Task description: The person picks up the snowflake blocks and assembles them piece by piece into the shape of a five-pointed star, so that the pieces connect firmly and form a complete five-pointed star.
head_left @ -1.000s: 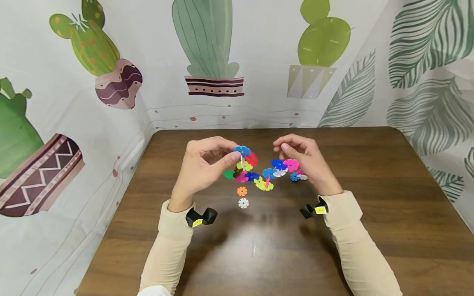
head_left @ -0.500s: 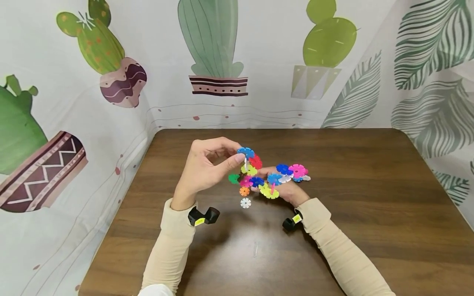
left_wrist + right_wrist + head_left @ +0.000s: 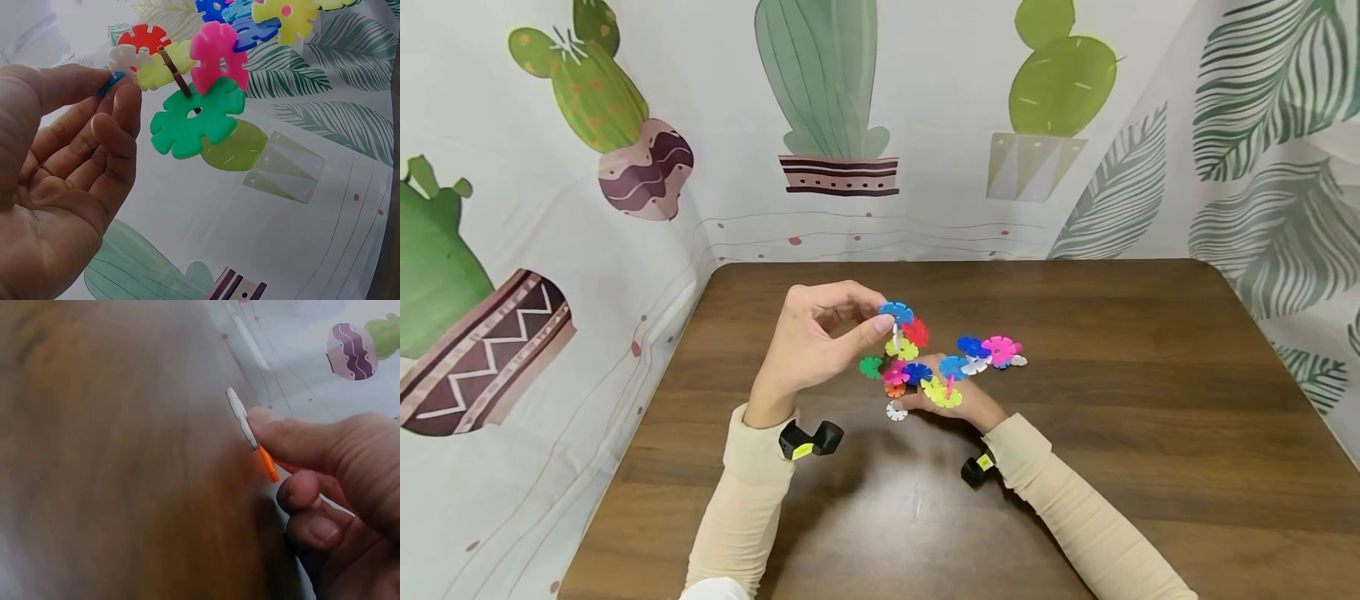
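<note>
My left hand (image 3: 812,350) pinches a light blue disc (image 3: 897,312) between thumb and fingertips. From it hangs a chain of notched, flower-shaped plastic interlocking discs. Red (image 3: 916,332), green (image 3: 197,117) and yellow discs sit close to the hand. The other branch runs right to a pink disc (image 3: 1002,351). My right hand (image 3: 976,406) is behind the chain's lower part, partly hidden. Its thumb touches the white disc (image 3: 241,417) at the bottom, which joins an orange disc (image 3: 269,464). Two of its other fingers are curled; whether any finger meets the thumb is hidden.
Below the hands lies a brown wooden table (image 3: 1105,467). A cloth backdrop (image 3: 940,108) printed with cacti and leaves hangs at its back and sides. A small clear strip (image 3: 917,505) lies on the tabletop near the front.
My right hand has left the chain's right end and moved left and down behind it, its thumb now at the white disc. The left hand keeps its pinch, almost unmoved.
</note>
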Tool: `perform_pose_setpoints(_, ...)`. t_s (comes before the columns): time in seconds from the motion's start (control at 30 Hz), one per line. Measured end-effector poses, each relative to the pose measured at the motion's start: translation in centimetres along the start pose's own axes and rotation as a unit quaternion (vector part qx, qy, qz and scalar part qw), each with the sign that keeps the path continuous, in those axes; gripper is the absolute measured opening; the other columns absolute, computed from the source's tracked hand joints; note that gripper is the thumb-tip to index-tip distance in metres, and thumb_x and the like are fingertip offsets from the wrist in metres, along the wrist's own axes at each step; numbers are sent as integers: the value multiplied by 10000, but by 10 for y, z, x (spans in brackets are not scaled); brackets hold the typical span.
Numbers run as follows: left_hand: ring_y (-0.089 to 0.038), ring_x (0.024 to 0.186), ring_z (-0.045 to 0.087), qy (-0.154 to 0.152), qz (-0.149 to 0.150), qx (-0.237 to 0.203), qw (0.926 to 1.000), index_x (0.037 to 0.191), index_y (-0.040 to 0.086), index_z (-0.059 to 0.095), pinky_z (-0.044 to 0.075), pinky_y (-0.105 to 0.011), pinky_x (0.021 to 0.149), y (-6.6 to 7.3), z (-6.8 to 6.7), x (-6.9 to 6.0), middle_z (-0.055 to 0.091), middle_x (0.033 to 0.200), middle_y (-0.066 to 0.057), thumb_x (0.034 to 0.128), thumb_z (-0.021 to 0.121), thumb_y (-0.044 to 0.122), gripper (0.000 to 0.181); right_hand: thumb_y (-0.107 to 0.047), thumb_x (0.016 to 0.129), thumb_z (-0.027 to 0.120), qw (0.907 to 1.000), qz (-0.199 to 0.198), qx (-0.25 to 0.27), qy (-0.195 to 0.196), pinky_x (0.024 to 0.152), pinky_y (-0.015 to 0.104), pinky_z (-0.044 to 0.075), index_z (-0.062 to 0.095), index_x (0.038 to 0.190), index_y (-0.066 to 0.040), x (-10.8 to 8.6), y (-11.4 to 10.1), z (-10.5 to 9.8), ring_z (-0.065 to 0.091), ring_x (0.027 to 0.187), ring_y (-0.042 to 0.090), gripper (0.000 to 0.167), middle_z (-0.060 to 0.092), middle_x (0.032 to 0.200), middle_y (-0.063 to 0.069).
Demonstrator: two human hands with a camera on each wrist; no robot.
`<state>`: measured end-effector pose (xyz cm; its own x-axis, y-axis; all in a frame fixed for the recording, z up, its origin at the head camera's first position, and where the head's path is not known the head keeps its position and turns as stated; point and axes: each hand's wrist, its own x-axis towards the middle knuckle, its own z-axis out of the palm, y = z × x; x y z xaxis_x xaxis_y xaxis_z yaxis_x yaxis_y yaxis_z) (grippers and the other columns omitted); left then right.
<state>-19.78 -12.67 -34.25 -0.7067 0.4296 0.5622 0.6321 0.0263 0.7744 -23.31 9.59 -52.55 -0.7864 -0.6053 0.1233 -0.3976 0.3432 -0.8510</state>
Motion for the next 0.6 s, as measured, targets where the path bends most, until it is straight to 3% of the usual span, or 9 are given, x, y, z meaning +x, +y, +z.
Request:
perform_pose_setpoints(0.13, -175, 685, 684, 7, 52, -25, 10000, 993, 64, 795, 580, -294, 590, -1, -1, 0, 762, 837, -40, 912, 798, -10, 110, -161, 930, 839, 9996, -47, -163, 214, 888, 294, 617, 785, 1188, -90, -4, 8, -18, 736, 946, 180, 273, 809, 1055, 51)
perform_pose_setpoints(0.23, -202, 687, 690, 23, 110, -13, 9999, 992, 58, 793, 585, -292, 599, -2, -3, 1, 767, 840, -48, 910, 795, -14, 108, -151, 955, 805, 9979, 196, -468, 412, 968, 358, 613, 793, 1183, -96, -9, 17, -40, 747, 1051, 240, 234, 811, 1140, 65)
perform_pose_setpoints(0.3, -219, 684, 693, 48, 128, 37, 9999, 991, 64, 794, 582, -288, 599, -3, -4, 1, 770, 840, -42, 911, 794, -10, 109, -132, 944, 804, 9934, 349, -879, 655, 986, 425, 613, 798, 1134, -99, -13, 24, -55, 751, 1073, 281, 193, 814, 1132, 75)
perform_pose_setpoints(0.4, -240, 677, 695, 87, 115, 111, 9998, 989, 69, 796, 576, -287, 592, -4, -6, 0, 775, 840, -38, 913, 796, 3, 100, -81, 876, 844, 9814, 705, -1450, 1045, 896, 414, 616, 808, 1098, -119, -19, 30, -73, 755, 980, 259, 228, 828, 1066, 60)
perform_pose_setpoints(0.47, -215, 674, 697, 97, 96, 147, 9998, 990, 76, 798, 571, -288, 583, -4, -7, 0, 776, 838, -33, 917, 799, 15, 95, -18, 854, 818, 9805, 846, -1318, 1187, 782, 392, 609, 805, 1122, -93, -22, 34, -82, 736, 899, 273, 279, 822, 1049, 103)
perform_pose_setpoints(0.6, -166, 688, 707, 68, 93, 137, 9998, 997, 77, 799, 584, -300, 590, -5, -7, 1, 781, 844, -36, 920, 801, 22, 95, -55, 870, 851, 9846, 735, -1185, 1059, 832, 363, 614, 806, 1193, -121, -26, 38, -92, 763, 969, 251, 332, 828, 1107, 83)
